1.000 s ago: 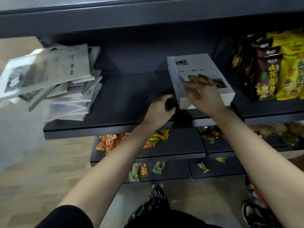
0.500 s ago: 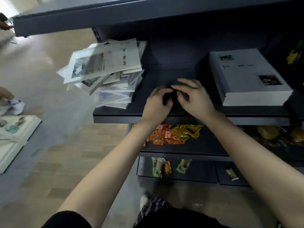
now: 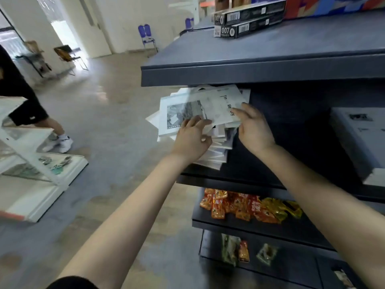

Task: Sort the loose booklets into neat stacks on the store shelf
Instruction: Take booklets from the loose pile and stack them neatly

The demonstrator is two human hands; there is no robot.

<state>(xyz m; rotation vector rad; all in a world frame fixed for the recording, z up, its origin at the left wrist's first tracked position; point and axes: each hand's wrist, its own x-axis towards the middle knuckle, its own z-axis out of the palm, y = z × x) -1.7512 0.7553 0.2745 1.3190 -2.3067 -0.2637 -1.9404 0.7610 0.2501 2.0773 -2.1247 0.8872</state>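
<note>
A messy pile of white booklets [image 3: 216,155] lies askew at the left end of the dark middle shelf [image 3: 260,176], overhanging its edge. The top booklet [image 3: 200,103] shows a grey photo and black lettering. My left hand [image 3: 191,140] holds this top booklet at its near edge, fingers on top and thumb underneath. My right hand [image 3: 255,130] rests its fingertips on the booklet's right edge, fingers spread. A neat, tall stack of booklets [image 3: 358,140] stands on the same shelf at the far right, apart from both hands.
The shelf above [image 3: 250,69] overhangs the pile and carries black boxes [image 3: 248,19]. Snack packets [image 3: 245,205] lie on the lower shelves. A person [image 3: 23,101] stands at the left by a white display stand [image 3: 31,163]. Open floor lies to the left.
Both hands moved from the shelf's middle leftward onto the messy pile and now touch its top booklet. The view swung left and up, so the neat stack sits at the right edge.
</note>
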